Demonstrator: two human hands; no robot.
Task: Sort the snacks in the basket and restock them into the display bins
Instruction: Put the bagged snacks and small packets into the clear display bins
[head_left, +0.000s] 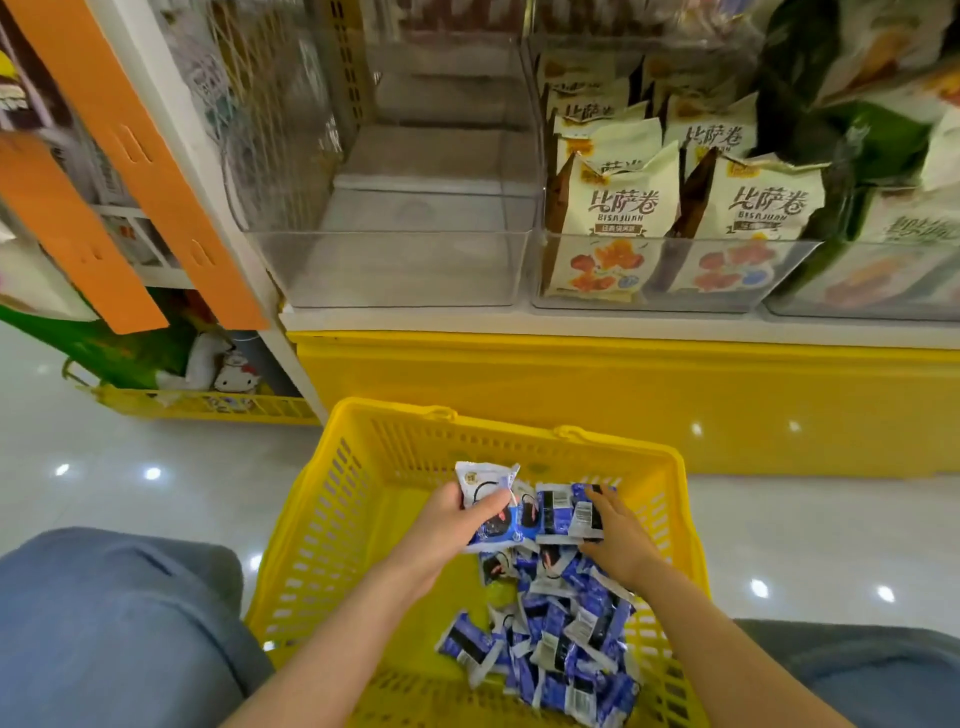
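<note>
Well, we see the clear display bins (395, 270) far off on the shelf, the right one holding cream Bisajuan bags (615, 208). Near us sits the yellow basket (322, 519), with blue snack packets (566, 639) heaped inside. Our left hand (447, 525) grips 1 bunch of packets, thumb curled across. Our right hand (621, 540) pinches another bunch just beside it.

You can reach down into the left clear bin (405, 270) from above. Cream snack bags (618, 208) crowd the neighbouring bin (649, 305).
</note>
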